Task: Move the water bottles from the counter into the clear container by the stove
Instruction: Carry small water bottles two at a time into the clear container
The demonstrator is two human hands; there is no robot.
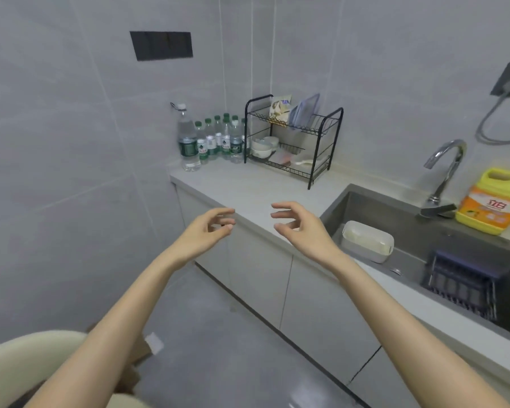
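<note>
Several small water bottles (pixel 223 139) with green caps stand bunched in the far corner of the grey counter (pixel 248 189), against the wall. A taller bottle with a white cap (pixel 187 139) stands at their left. My left hand (pixel 209 231) and my right hand (pixel 298 225) hover side by side at the counter's near edge, well short of the bottles. Both hands are empty, with their fingers curled and apart. No clear container and no stove are in view.
A black two-tier dish rack (pixel 295 142) with bowls and bags stands just right of the bottles. Further right are a sink (pixel 424 248) holding a white tub (pixel 367 241) and a dark basket (pixel 462 281), a tap (pixel 445 169) and a yellow detergent jug (pixel 489 201).
</note>
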